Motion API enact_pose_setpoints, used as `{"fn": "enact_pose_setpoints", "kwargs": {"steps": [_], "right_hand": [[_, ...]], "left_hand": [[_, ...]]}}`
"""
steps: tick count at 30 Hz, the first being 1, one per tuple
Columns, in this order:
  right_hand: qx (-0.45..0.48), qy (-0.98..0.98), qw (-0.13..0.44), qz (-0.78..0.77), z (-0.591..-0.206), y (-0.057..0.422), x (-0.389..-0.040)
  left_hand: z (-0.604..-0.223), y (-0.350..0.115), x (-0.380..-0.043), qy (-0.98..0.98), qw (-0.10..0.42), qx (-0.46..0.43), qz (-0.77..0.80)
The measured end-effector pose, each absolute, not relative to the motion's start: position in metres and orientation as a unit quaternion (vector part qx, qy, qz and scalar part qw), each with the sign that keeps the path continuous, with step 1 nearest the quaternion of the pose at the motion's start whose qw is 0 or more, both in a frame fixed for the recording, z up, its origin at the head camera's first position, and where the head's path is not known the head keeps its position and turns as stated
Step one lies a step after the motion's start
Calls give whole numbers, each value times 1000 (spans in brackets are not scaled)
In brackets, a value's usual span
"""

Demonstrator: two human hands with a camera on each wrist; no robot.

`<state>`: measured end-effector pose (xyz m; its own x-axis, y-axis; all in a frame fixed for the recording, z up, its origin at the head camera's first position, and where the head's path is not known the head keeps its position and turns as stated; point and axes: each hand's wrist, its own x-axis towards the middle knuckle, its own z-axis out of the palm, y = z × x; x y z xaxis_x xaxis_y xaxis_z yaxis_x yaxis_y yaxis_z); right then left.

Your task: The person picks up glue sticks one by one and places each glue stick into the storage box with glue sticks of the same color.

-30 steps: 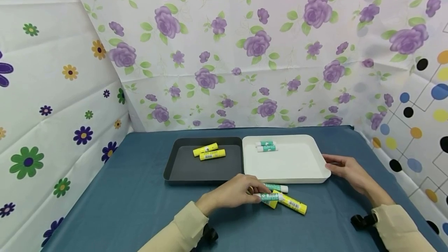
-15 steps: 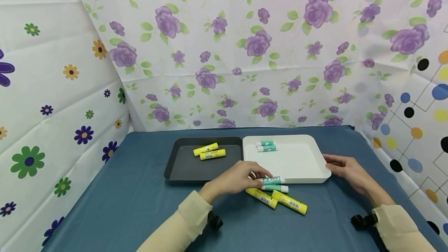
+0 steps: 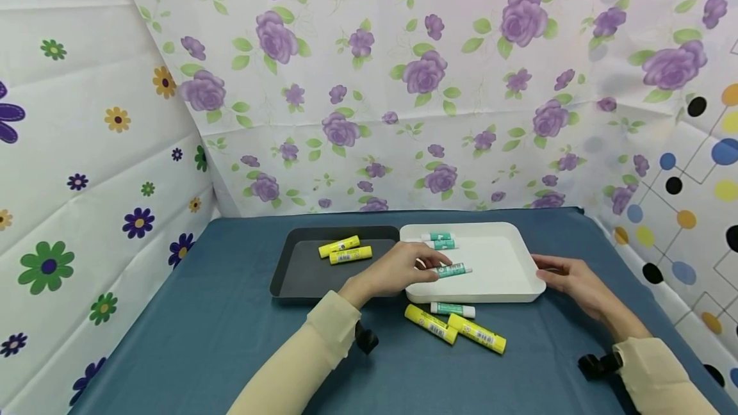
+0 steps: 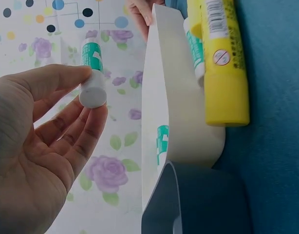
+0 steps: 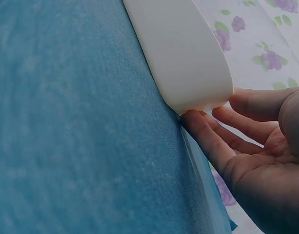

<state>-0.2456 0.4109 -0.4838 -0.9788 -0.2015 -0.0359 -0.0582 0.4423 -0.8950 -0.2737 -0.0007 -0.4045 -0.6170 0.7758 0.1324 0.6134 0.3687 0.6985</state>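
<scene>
My left hand (image 3: 400, 268) pinches a small green-and-white glue stick (image 3: 452, 270) between thumb and fingers, over the near-left part of the white tray (image 3: 496, 268). In the left wrist view, the held glue stick's white end (image 4: 93, 90) faces the camera. Two similar green-and-white glue sticks (image 3: 442, 244) lie at the tray's back left, partly behind the hand. My right hand (image 3: 582, 284) touches the white tray's right end near its front corner. Its fingers are fairly straight, and the fingertips (image 5: 191, 119) meet the outer wall in the right wrist view.
Left of the white tray stands a dark grey tray (image 3: 311, 280) bearing two yellow glue sticks (image 3: 350, 255). In front of the white tray lie another green-and-white glue stick (image 3: 453, 310) and two more yellow glue sticks (image 3: 477, 333) on the blue cloth (image 3: 230, 338). Patterned curtains surround the table.
My left hand has lifted the green-and-white glue stick from the group in front and moved it away from me, over the white tray. The right hand has stayed at the tray's edge.
</scene>
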Motion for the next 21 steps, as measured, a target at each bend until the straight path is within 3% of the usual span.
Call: {"fn": "enact_pose_setpoints", "kwargs": {"steps": [21], "right_hand": [[-80, 850, 64, -517, -485, 412, -246]], "left_hand": [[-390, 23, -319, 839, 119, 398, 351]]}}
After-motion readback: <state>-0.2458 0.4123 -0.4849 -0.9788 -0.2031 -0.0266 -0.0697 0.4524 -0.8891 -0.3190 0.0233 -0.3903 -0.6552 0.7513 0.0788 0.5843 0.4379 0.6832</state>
